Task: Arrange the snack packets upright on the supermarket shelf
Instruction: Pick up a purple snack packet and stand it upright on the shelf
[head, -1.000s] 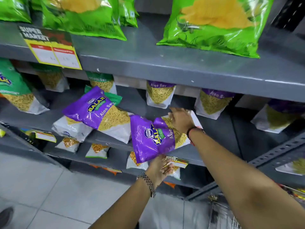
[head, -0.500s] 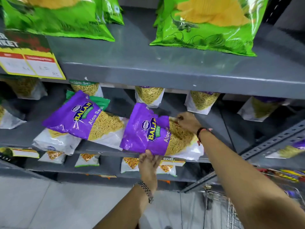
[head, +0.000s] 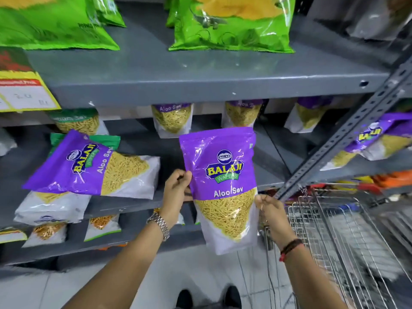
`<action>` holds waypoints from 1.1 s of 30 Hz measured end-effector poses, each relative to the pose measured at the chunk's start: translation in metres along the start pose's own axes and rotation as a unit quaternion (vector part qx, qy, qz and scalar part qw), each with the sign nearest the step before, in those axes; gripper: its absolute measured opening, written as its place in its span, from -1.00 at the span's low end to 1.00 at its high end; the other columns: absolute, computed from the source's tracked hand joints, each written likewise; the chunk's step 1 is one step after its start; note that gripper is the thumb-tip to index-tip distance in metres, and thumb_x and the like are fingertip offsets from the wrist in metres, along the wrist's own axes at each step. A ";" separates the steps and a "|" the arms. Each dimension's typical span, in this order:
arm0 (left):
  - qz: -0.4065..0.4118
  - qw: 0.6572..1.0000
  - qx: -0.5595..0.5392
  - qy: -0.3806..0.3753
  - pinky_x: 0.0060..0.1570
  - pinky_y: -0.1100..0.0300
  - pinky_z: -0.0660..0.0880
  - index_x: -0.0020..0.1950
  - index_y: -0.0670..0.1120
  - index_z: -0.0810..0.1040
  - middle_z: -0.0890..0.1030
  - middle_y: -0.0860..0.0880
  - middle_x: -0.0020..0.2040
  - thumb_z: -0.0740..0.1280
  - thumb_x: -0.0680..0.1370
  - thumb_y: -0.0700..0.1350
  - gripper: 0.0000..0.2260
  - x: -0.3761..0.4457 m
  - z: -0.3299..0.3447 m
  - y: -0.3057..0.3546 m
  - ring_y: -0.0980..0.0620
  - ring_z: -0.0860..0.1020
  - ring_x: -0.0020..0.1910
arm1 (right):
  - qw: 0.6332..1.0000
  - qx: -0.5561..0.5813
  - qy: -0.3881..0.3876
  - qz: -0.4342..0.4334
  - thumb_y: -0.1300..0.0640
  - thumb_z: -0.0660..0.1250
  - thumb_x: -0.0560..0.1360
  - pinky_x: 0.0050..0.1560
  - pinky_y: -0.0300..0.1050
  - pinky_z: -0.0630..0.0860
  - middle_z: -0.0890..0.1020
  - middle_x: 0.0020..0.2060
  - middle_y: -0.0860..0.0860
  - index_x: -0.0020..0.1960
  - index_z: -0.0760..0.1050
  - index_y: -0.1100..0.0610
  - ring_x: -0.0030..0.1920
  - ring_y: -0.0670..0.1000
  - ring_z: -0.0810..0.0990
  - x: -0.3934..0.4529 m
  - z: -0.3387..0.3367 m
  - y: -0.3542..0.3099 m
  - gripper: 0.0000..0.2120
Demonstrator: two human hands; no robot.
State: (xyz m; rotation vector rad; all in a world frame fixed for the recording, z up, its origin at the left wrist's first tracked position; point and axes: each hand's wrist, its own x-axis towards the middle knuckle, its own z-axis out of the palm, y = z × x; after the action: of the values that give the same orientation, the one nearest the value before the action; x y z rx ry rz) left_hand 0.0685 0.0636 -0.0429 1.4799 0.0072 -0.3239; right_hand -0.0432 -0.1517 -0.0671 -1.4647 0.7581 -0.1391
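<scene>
The purple-and-white plastic Aloo Sev snack packet [head: 223, 188] is held in the air in front of the grey metal middle shelf [head: 138, 204], clear of its front edge and touching no surface. Its long axis runs nearly vertical, purple top up and white base down, tipped slightly to the left at the top. The left hand [head: 176, 192] is clenched on the packet's left edge about halfway up; the right hand [head: 268, 210] pinches the right edge a little lower. Both sit just beside it, so neither is clearly nearer. The shelf board lies beyond and slightly above the packet's base, so the coming move looks like a lift forward and over the front edge, base first.

On that shelf, towards its left end, a second purple Aloo Sev packet [head: 93, 166] lies flat and skewed on top of a white packet [head: 51, 208], both overhanging the front edge. Along the back edge several small packets [head: 172, 119] stand upright. Between the lying pile and the slotted grey steel upright post [head: 338, 143] at the right end there is bare shelf, seemingly enough for one packet to stand. The grey upper shelf [head: 200, 83] hangs low over the gap, so headroom may be tight. A wire shopping trolley [head: 338, 237] stands just right of the right hand.
</scene>
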 end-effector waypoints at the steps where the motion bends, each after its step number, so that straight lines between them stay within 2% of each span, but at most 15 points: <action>1: 0.003 1.000 0.018 -0.021 -0.45 0.24 0.51 -0.23 -0.05 0.39 0.48 0.04 -0.40 0.23 0.55 -0.06 -0.83 -0.001 0.000 0.003 0.19 0.45 -0.51 | 1.000 0.013 0.005 0.007 0.28 0.19 0.43 -0.52 -0.32 0.28 0.42 -0.45 0.01 -0.41 0.42 0.07 -0.48 -0.07 0.37 -0.007 -0.001 0.004 -0.73; 6: -0.007 0.997 0.048 -0.061 -0.54 0.32 0.43 -0.15 -0.08 0.41 0.50 -0.05 -0.27 0.20 0.56 -0.04 -0.85 -0.003 0.006 0.008 0.12 0.45 -0.43 | 0.996 0.072 0.031 0.030 0.34 0.17 0.47 -0.65 -0.37 0.20 0.36 -0.58 -0.10 -0.39 0.43 0.08 -0.64 -0.20 0.29 -0.022 -0.010 0.012 -0.69; 8: -0.016 0.997 0.053 -0.062 -0.51 0.30 0.44 -0.08 -0.14 0.44 0.52 -0.06 -0.24 0.20 0.56 -0.03 -0.82 -0.001 0.010 0.009 0.08 0.45 -0.38 | 0.996 0.082 0.025 0.030 0.36 0.16 0.46 -0.64 -0.36 0.21 0.36 -0.61 -0.11 -0.41 0.44 0.07 -0.64 -0.18 0.29 -0.022 -0.014 0.010 -0.67; 10: -0.019 0.996 0.055 -0.061 -0.51 0.30 0.45 -0.07 -0.16 0.44 0.52 -0.05 -0.25 0.19 0.56 -0.03 -0.80 0.003 0.015 0.012 0.06 0.45 -0.37 | 0.996 0.077 0.027 0.027 0.37 0.14 0.43 -0.60 -0.33 0.22 0.37 -0.58 -0.08 -0.46 0.45 0.06 -0.60 -0.11 0.31 -0.019 -0.017 0.004 -0.63; 12: -0.013 0.997 0.051 -0.057 -0.53 0.31 0.44 -0.14 -0.10 0.44 0.48 -0.07 -0.26 0.20 0.56 -0.04 -0.84 0.012 0.022 0.018 0.06 0.42 -0.36 | 0.997 0.060 0.036 0.020 0.33 0.14 0.39 -0.59 -0.32 0.24 0.39 -0.55 -0.06 -0.46 0.44 0.06 -0.55 -0.06 0.31 -0.012 -0.017 -0.007 -0.68; 15: 0.005 0.998 0.053 -0.038 -0.52 0.30 0.46 -0.21 0.01 0.46 0.45 -0.05 -0.25 0.21 0.56 -0.04 -0.84 0.032 0.034 0.034 0.06 0.40 -0.35 | 0.996 0.059 0.059 0.008 0.28 0.21 0.45 -0.51 -0.31 0.37 0.47 -0.48 -0.05 -0.33 0.45 0.05 -0.48 -0.08 0.42 0.007 -0.011 -0.031 -0.77; 19: 0.035 0.999 0.034 -0.011 -0.31 0.15 0.51 -0.21 0.01 0.44 0.47 0.02 -0.28 0.20 0.56 -0.05 -0.84 0.060 0.056 0.062 0.08 0.42 -0.35 | 0.996 0.044 0.064 -0.039 0.37 0.13 0.45 -0.35 -0.20 0.37 0.47 -0.46 -0.03 -0.36 0.42 0.07 -0.41 -0.08 0.41 0.055 -0.004 -0.063 -0.69; 22: 0.057 0.998 0.030 -0.007 -0.36 0.26 0.54 -0.21 -0.01 0.40 0.51 0.05 -0.24 0.17 0.58 -0.09 -0.83 0.075 0.073 0.079 0.13 0.47 -0.33 | 0.993 0.018 0.105 -0.056 0.29 0.20 0.40 -0.21 -0.10 0.41 0.51 -0.43 0.00 -0.35 0.46 0.05 -0.35 -0.03 0.44 0.090 -0.001 -0.077 -0.78; 24: 0.063 0.998 0.032 -0.004 -0.35 0.28 0.54 -0.23 0.00 0.39 0.50 0.04 -0.23 0.17 0.58 -0.11 -0.82 0.088 0.083 0.083 0.12 0.48 -0.28 | 0.990 0.004 0.129 -0.063 0.29 0.21 0.41 -0.20 -0.15 0.47 0.55 -0.36 0.05 -0.29 0.49 0.06 -0.34 -0.02 0.47 0.106 0.002 -0.085 -0.81; 27: 0.060 0.997 0.042 0.002 -0.20 0.20 0.50 -0.24 0.02 0.39 0.50 0.01 -0.23 0.19 0.57 -0.10 -0.82 0.099 0.090 0.082 0.08 0.48 -0.21 | 0.988 -0.014 0.140 -0.067 0.29 0.21 0.43 -0.18 -0.19 0.55 0.61 -0.22 0.12 -0.15 0.53 0.12 -0.23 0.03 0.56 0.125 0.003 -0.083 -0.85; 29: 0.043 0.999 0.013 0.010 -0.07 0.12 0.49 -0.12 -0.01 0.45 0.54 -0.07 -0.07 0.18 0.58 -0.09 -0.89 0.099 0.089 0.078 -0.01 0.51 -0.05 | 0.990 -0.030 0.131 -0.039 0.19 0.23 0.38 -0.02 -0.03 0.62 0.66 -0.19 0.13 -0.22 0.56 0.06 -0.16 0.08 0.63 0.135 -0.001 -0.068 -0.86; 31: 0.019 0.999 -0.024 0.026 0.10 0.06 0.45 0.15 -0.10 0.46 0.53 -0.12 0.15 0.15 0.59 -0.07 -0.79 0.091 0.081 0.072 -0.06 0.50 0.12 | 0.989 -0.061 0.133 -0.008 0.17 0.25 0.33 0.08 0.14 0.58 0.66 -0.21 0.13 -0.34 0.54 0.03 -0.12 0.13 0.63 0.136 -0.003 -0.051 -0.86; 33: -0.012 0.998 -0.042 0.041 0.19 0.02 0.42 0.29 -0.15 0.39 0.50 -0.12 0.29 0.11 0.60 -0.04 -0.68 0.076 0.063 0.063 -0.09 0.48 0.22 | 0.991 -0.078 0.106 0.024 0.25 0.21 0.34 -0.02 0.09 0.61 0.63 -0.26 0.13 -0.38 0.52 0.05 -0.18 0.16 0.63 0.114 0.006 -0.047 -0.80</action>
State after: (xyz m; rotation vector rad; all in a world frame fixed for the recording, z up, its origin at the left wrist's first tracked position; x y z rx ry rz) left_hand 0.1426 -0.0098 0.0090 1.4093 0.1028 -0.2796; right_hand 0.0643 -0.2130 -0.0668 -1.5939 0.9946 -0.2040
